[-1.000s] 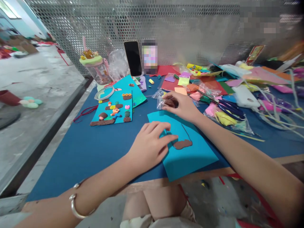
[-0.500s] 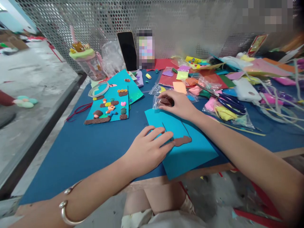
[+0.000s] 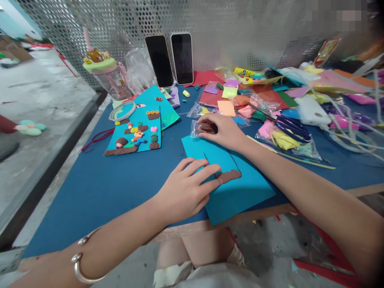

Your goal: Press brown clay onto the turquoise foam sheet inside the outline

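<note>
A blue sheet of paper [image 3: 243, 202] lies at the table's front edge, with thin dark drawn lines and a flattened strip of brown clay [image 3: 231, 176] on it. Fingers apart, my left hand [image 3: 192, 188] rests over the sheet's left side, its fingertips at the left end of the strip. Beyond the sheet's far edge, my right hand [image 3: 223, 130] curls its fingers around a small clear bag of brown clay [image 3: 207, 127]. Part of that bag is hidden under the fingers.
At left lies a blue card [image 3: 135, 136] decorated with clay figures, under a clear round lid [image 3: 122, 111]. Two phones [image 3: 183, 58] lean against the perforated metal panel. A lidded cup [image 3: 112, 80], scissors [image 3: 289, 126], bagged coloured clay [image 3: 285, 141] and a white charger [image 3: 313, 110] surround the work.
The view has shifted slightly. Both hands stay nearly where they were, the left fingertips still by the brown strip and the right hand still on the bag.
</note>
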`<state>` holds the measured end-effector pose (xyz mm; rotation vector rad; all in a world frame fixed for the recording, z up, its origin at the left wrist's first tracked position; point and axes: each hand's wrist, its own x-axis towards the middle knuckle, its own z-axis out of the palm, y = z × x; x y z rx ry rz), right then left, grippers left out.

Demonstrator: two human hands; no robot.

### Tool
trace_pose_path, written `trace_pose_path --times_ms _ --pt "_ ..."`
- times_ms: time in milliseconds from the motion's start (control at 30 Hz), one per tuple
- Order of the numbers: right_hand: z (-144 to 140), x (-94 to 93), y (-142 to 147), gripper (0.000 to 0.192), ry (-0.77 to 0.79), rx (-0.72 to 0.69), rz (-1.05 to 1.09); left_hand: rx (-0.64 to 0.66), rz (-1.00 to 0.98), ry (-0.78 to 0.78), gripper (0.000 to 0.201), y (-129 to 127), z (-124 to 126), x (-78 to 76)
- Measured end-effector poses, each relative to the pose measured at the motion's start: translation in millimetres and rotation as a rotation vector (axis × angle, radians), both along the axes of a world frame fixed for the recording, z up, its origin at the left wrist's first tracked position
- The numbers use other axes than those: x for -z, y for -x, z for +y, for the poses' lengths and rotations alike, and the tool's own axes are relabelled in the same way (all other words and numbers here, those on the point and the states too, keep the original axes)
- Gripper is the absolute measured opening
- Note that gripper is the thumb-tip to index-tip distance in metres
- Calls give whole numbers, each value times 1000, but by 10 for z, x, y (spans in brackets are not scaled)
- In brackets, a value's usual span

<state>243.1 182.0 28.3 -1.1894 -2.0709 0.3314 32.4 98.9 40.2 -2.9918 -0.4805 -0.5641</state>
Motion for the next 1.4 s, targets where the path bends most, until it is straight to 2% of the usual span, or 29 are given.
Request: trace_pose_path --times_ms 167,500,700,833,1000,1200,1400 --pt "6 25 16 26 -6 -6 -3 -45 -16 37 31 16 -9 -1" --pt "-1 94 32 26 -13 -4 17 -58 54 -177 25 -36 -54 -17" --pt "-1 86 37 26 -24 -9 21 -102 -3 -94 37 -30 -43 -3" --pt "-3 86 37 26 -11 -5 23 -71 39 -59 34 -52 -43 -13" --pt "-9 86 37 26 -12 -7 32 -93 43 -75 33 -68 -51 -18" --pt "4 98 36 26 -24 -12 48 -31 29 -75 43 -45 -62 -14" --pt "16 122 28 26 -41 -22 56 -1 83 -46 40 -51 -41 -14"
